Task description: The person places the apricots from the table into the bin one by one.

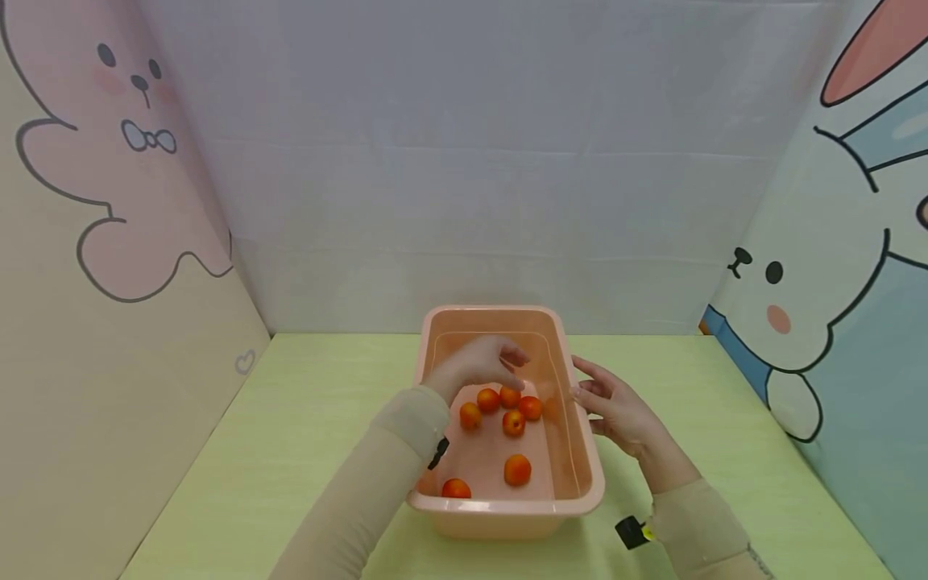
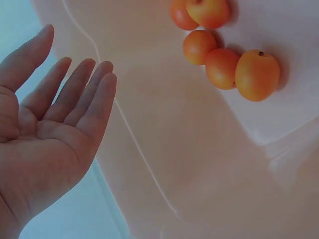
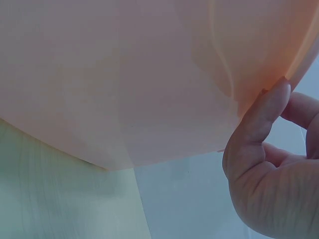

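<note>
A peach-coloured plastic basin (image 1: 503, 507) stands on the table with several round, apricot-like fruits (image 1: 518, 470) on its floor. My left hand (image 1: 482, 362) reaches over the left wall into the basin, above the far group of fruits. Its fingers are spread and slightly bent, with the palm bare in the left wrist view, where a cluster of orange fruits (image 2: 257, 75) lies beyond the fingertips. At the right long side, my right hand (image 1: 616, 407) grips the rim with thumb and fingers. The right wrist view has the right thumb (image 3: 264, 109) against the outer wall just under the rim.
The pale green table (image 1: 319, 419) extends to both sides of the basin. A plain white wall (image 1: 471, 201) closes off the back. Side panels with a cartoon bear (image 1: 145, 185) and a cartoon rabbit (image 1: 805, 298) flank the table.
</note>
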`<state>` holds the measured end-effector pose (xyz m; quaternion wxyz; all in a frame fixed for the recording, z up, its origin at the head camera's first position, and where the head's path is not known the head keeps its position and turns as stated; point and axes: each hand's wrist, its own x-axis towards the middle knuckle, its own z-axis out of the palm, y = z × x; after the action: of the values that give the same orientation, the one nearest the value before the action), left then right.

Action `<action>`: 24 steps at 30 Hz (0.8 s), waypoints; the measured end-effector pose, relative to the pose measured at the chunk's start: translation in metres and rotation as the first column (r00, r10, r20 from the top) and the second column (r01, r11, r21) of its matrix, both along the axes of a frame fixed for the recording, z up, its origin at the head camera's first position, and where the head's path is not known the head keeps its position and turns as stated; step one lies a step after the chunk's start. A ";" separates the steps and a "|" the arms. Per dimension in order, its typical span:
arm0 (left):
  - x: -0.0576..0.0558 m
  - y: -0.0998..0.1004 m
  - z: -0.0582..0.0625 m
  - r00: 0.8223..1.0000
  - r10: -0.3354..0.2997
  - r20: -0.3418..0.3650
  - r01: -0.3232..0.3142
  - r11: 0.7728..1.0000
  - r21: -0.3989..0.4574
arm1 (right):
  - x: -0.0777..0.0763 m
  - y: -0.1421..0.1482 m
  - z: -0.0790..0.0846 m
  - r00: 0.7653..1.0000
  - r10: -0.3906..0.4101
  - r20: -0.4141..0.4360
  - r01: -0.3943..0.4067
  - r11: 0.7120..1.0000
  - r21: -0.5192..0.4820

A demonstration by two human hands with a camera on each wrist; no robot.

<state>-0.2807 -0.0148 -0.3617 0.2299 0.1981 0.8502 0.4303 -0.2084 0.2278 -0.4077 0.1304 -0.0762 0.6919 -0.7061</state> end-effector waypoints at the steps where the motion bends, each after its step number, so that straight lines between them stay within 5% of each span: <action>1: -0.003 0.000 0.001 0.996 -0.036 -0.078 0.036 0.999 0.000 | 0.000 0.000 0.000 1.000 0.002 -0.001 -0.002 1.000 -0.001; 12: -0.001 -0.011 0.021 0.982 -0.070 -0.174 0.100 0.980 0.171 | 0.000 0.000 -0.001 1.000 0.021 -0.002 -0.021 0.999 -0.028; 17: 0.006 -0.025 0.046 0.974 -0.030 -0.224 0.085 0.967 0.241 | 0.000 0.000 -0.001 1.000 0.013 -0.001 -0.013 1.000 -0.023; 24: 0.013 -0.060 0.080 0.965 0.018 -0.262 0.089 0.916 0.391 | -0.001 0.000 0.000 1.000 0.010 -0.002 -0.010 1.000 -0.011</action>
<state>-0.2681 -0.0743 -0.2813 0.0788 0.3113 0.7633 0.5606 -0.2094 0.2280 -0.4075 0.1327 -0.0811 0.6877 -0.7091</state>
